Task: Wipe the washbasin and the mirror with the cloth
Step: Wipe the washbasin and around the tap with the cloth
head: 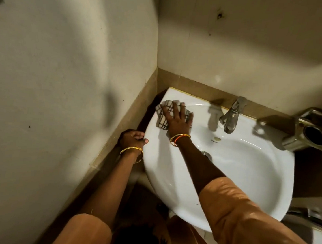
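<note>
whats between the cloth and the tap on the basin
Nothing: in the head view only bare white rim of the washbasin lies between the checked cloth, pressed flat under the right hand, and the tap.

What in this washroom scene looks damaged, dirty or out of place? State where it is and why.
A dark, chipped-looking mark spoils the wall high above the tap. A smaller dark speck dots the left wall. The washbasin itself looks intact, with the right hand pressing the cloth on its rim.

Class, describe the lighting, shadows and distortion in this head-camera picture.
Head view: dim, warm light; glare streaks on the washbasin rim; the tap casts a shadow leftward onto the basin; a soft dark shadow on the left wall; wide-angle bending of the edges.
</note>
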